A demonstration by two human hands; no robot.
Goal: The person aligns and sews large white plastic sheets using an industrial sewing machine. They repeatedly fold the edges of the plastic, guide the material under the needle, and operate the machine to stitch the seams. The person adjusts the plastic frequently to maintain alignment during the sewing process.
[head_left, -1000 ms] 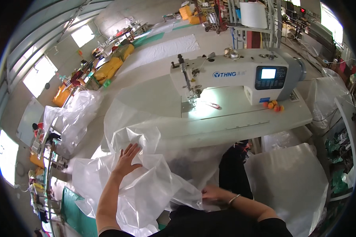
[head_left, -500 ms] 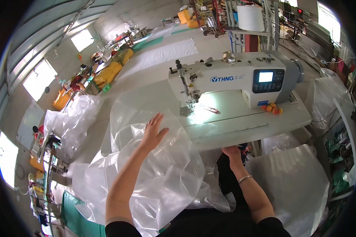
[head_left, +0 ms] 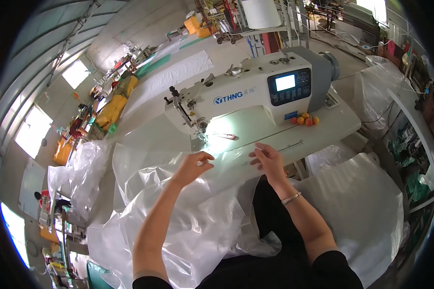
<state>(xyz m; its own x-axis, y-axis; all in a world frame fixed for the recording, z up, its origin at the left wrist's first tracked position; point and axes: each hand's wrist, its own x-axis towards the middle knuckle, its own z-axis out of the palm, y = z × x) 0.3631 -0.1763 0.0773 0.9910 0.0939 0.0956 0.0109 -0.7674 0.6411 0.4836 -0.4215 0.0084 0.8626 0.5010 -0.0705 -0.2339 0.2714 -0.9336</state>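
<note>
My left hand [head_left: 194,168] hovers over the near edge of the sewing table, its fingers bent and the thumb apart. Under it a large clear plastic sheet [head_left: 197,216] lies crumpled across my lap and up onto the table. My right hand [head_left: 267,161] is over the table's front edge, fingers loosely curled and spread, with nothing visible in it. Beyond both hands stands a white industrial sewing machine [head_left: 241,91], its lamp lighting the needle area. A small pair of pink-handled thread snips [head_left: 225,137] rests on the machine bed [head_left: 255,130].
Several small orange-red fruits [head_left: 305,119] sit by the machine's base. Another plastic sheet [head_left: 352,212] hangs at my right, and a plastic heap [head_left: 79,168] lies to the left. A white thread cone [head_left: 261,13] stands on a rack behind the machine.
My right hand has come up from below the table edge to above it. My left hand has drawn back toward me, its fingers now bent. The view has shifted to the right.
</note>
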